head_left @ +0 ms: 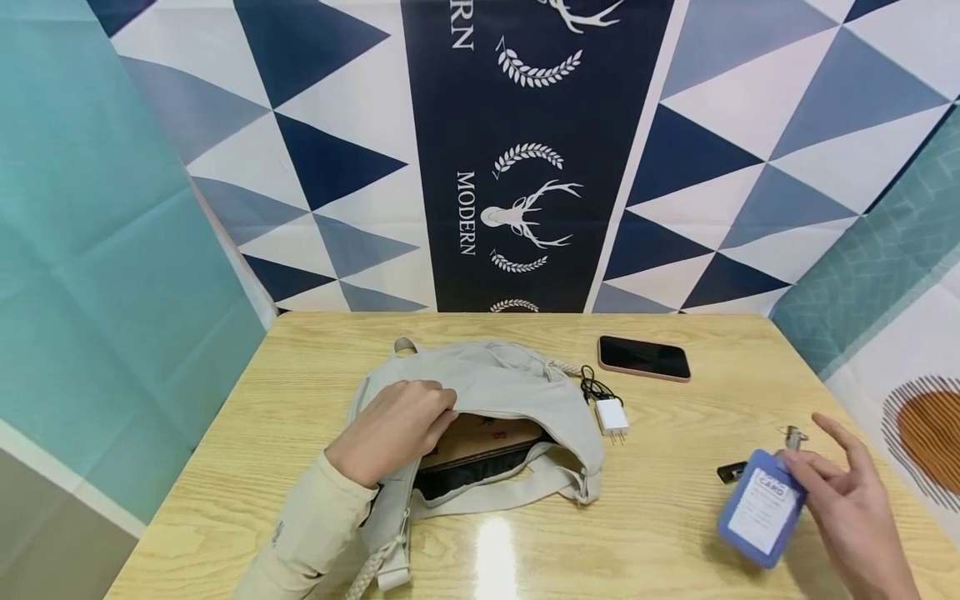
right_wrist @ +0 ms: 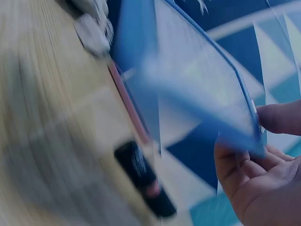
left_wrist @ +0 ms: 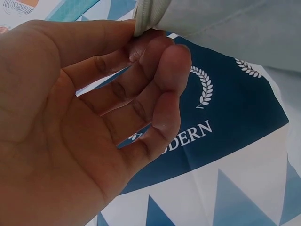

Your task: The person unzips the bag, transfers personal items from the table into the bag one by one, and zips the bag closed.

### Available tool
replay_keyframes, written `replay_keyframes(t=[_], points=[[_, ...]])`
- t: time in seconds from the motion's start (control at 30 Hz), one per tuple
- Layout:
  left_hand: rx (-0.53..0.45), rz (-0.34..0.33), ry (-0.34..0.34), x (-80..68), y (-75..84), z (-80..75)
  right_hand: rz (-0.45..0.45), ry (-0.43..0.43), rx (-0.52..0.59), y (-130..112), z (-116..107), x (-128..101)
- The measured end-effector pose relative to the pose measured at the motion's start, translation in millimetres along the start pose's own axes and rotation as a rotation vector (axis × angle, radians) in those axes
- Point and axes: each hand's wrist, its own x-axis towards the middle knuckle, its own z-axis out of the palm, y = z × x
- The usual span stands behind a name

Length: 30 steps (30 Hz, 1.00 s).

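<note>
A: What is shown in the head view?

B: A beige bag (head_left: pixel 487 400) is seen lying on the wooden table (head_left: pixel 675 517), with its mouth open. The upper edge of the opening is held by the left hand (head_left: pixel 393 429). A blue card holder (head_left: pixel 761 507) is pinched at its top by the right hand (head_left: pixel 843 500), slightly above the table, at the right side.

A: And what is added by the wrist views?

B: In the left wrist view, the bag's fabric edge (left_wrist: pixel 146 21) is seen caught between the thumb and the curled fingertips (left_wrist: pixel 164 52); this pinch is hidden from the head camera. The right wrist view is much blurred, but the card holder (right_wrist: pixel 188 89) is seen held between thumb and fingers, and a small black object (right_wrist: pixel 143 181) lies on the table under it.

A: What else is seen only from the head?

B: A dark phone (head_left: pixel 643 358) and a white charger (head_left: pixel 611 415) with a black cable, both lying just beside the bag.
</note>
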Motion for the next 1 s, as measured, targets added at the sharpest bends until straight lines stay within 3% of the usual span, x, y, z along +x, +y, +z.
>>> replay_keyframes(t=[0.2, 0.37, 0.53, 0.8, 0.9, 1.0], points=[[0.0, 0.003, -0.004, 0.2, 0.6, 0.4, 0.036, -0.123, -0.393, -11, 53, -3], [-0.003, -0.009, -0.008, 0.6, 1.1, 0.0, 0.187, -0.195, -0.574, -17, 97, -8], [-0.008, -0.022, -0.011, 0.3, 1.2, -0.8, 0.359, -0.167, -0.553, -12, 130, -11], [0.002, -0.017, -0.001, 0.1, 1.2, -2.2, 0.411, -0.167, -0.425, 9, 151, -13], [0.005, -0.014, -0.001, 0.0, 1.2, -2.2, 0.417, -0.252, -0.381, 16, 150, -12], [0.003, -0.014, -0.003, 0.0, 1.5, -1.7, 0.404, -0.423, -0.347, 22, 149, -7]])
